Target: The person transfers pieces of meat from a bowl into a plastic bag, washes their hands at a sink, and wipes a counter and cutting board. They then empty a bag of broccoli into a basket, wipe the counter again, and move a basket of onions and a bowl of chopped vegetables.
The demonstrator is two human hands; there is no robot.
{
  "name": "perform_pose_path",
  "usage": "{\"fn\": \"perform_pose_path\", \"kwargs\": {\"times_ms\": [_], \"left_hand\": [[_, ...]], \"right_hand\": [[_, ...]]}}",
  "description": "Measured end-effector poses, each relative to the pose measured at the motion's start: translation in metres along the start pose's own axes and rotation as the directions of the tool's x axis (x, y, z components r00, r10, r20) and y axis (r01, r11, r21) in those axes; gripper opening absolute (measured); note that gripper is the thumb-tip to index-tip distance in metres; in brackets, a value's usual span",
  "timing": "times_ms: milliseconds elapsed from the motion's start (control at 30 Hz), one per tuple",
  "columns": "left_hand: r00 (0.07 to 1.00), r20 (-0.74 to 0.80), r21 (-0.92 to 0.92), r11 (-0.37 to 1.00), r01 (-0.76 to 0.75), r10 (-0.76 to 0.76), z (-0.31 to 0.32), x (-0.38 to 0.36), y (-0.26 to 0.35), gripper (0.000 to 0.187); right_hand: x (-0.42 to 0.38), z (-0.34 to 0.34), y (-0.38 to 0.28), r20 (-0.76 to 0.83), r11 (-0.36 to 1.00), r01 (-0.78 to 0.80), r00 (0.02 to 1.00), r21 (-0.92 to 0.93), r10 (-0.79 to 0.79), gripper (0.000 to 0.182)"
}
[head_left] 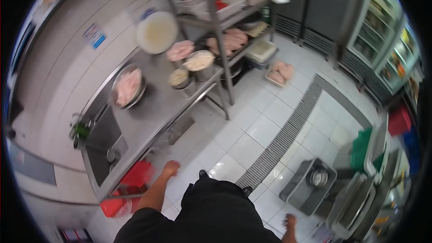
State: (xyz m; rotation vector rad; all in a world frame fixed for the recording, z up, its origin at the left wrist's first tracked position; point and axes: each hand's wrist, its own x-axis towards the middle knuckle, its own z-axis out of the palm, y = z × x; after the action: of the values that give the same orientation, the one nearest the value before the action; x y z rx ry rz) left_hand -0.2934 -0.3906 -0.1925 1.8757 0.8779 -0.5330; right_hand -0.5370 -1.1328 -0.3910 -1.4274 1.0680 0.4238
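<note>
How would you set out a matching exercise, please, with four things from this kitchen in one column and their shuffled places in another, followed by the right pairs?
Things:
1. Left hand
2. Grey tub
3. Round pale disc
4. Pale tray of pink meat

Places:
A. Up against the tiled wall
B. On the floor, with a round metal vessel inside
C. Out on the side of the body nearer the steel counter
D. On the floor near the foot of the shelving rack

Right pairs: 1-C; 2-B; 3-A; 4-D
</note>
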Motion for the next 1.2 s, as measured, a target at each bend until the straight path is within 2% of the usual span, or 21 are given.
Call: {"fn": "perform_pose_path", "kwargs": {"times_ms": [33,67,133,200,233,267,333,400,433,500,533,600,667,733,800,867,933,1000,1067,1133,1200], "left_hand": [[0.998,0.022,0.043,0.998,-0.052,0.051,0.013,-0.011,0.032,0.025],[0.990,0.057,-0.030,0.991,-0.130,0.132,0.015,-0.013,0.056,0.026],[0.976,-0.003,-0.309,0.928,-0.206,0.216,-0.003,-0.001,0.104,0.021],[0.955,-0.057,-0.599,0.755,-0.266,0.291,-0.054,0.024,0.144,0.025],[0.945,-0.119,-0.739,0.609,-0.288,0.304,-0.084,0.048,0.159,0.029],[0.935,-0.181,-0.845,0.438,-0.307,0.305,-0.117,0.074,0.173,0.033],[0.925,-0.275,-0.956,0.031,-0.292,0.262,-0.174,0.153,0.179,0.060],[0.947,-0.310,-0.936,-0.203,-0.288,0.084,-0.222,0.160,0.224,0.055],[0.950,-0.302,-0.936,-0.213,-0.279,0.081,-0.242,0.182,0.229,0.055],[0.943,-0.295,-0.852,-0.489,-0.188,0.152,-0.268,0.227,0.230,0.049],[0.946,-0.286,-0.852,-0.492,-0.179,0.151,-0.278,0.239,0.232,0.049],[0.979,-0.192,-0.803,-0.563,-0.194,-0.063,-0.291,0.258,0.241,0.043],[0.981,-0.187,-0.805,-0.564,-0.187,-0.059,-0.302,0.256,0.250,0.040],[0.971,-0.212,-0.812,-0.533,-0.239,-0.112,-0.318,0.261,0.256,0.042],[0.977,-0.194,-0.819,-0.533,-0.214,-0.093,-0.337,0.280,0.254,0.047],[0.971,-0.237,-0.787,-0.589,-0.186,0.011,-0.348,0.279,0.259,0.050],[0.951,-0.302,-0.834,-0.500,-0.233,0.060,-0.341,0.277,0.260,0.051],[0.938,-0.328,-0.914,-0.288,-0.285,0.113,-0.319,0.283,0.253,0.049],[0.947,-0.219,-0.975,-0.023,-0.219,0.237,-0.286,0.278,0.237,0.047],[0.950,-0.134,-0.956,0.215,-0.199,0.280,-0.259,0.257,0.225,0.038],[0.972,-0.133,-0.932,0.309,-0.189,0.192,-0.239,0.224,0.219,0.024]], "right_hand": [[0.033,-0.021,-0.062,-0.121,0.993,0.055,0.990,-0.102,-0.067,0.021],[0.056,-0.034,-0.128,-0.178,0.984,0.159,0.969,-0.085,-0.172,0.019],[0.074,-0.040,-0.266,-0.193,0.895,0.445,0.880,0.013,-0.434,0.016],[0.063,-0.019,-0.377,-0.147,0.757,0.646,0.762,0.102,-0.631,0.017],[0.022,0.023,-0.430,-0.171,0.773,0.621,0.782,0.129,-0.600,0.016],[-0.022,0.076,-0.467,-0.288,0.787,0.617,0.749,-0.025,-0.596,0.026],[-0.066,0.153,-0.497,-0.136,0.735,0.660,0.723,-0.154,-0.677,0.036],[-0.097,0.235,-0.496,0.059,0.703,0.676,0.729,-0.223,-0.682,0.036],[-0.106,0.271,-0.483,0.147,0.706,0.648,0.758,-0.287,-0.636,0.036],[-0.109,0.330,-0.447,0.294,0.700,0.607,0.794,-0.376,-0.531,0.037],[-0.111,0.351,-0.424,0.353,0.700,0.594,0.803,-0.397,-0.481,0.037],[-0.130,0.388,-0.389,0.360,0.741,0.500,0.860,-0.449,-0.362,0.034],[-0.129,0.398,-0.347,0.371,0.796,0.449,0.877,-0.407,-0.305,0.030],[-0.143,0.414,-0.328,0.339,0.819,0.384,0.907,-0.425,-0.249,0.028],[-0.153,0.432,-0.321,0.292,0.839,0.312,0.937,-0.445,-0.193,0.027],[-0.156,0.456,-0.324,0.309,0.779,0.323,0.935,-0.537,-0.174,0.029],[-0.163,0.501,-0.338,0.422,0.736,0.420,0.884,-0.531,-0.200,0.032],[-0.169,0.561,-0.364,0.639,0.473,0.708,0.695,-0.525,-0.331,0.034],[-0.206,0.634,-0.414,0.741,0.466,0.766,0.605,-0.443,-0.289,0.034],[-0.222,0.699,-0.451,0.843,0.449,0.834,0.467,-0.321,-0.266,0.033],[-0.219,0.753,-0.476,0.922,0.387,0.915,0.245,-0.117,-0.301,0.031]]}}
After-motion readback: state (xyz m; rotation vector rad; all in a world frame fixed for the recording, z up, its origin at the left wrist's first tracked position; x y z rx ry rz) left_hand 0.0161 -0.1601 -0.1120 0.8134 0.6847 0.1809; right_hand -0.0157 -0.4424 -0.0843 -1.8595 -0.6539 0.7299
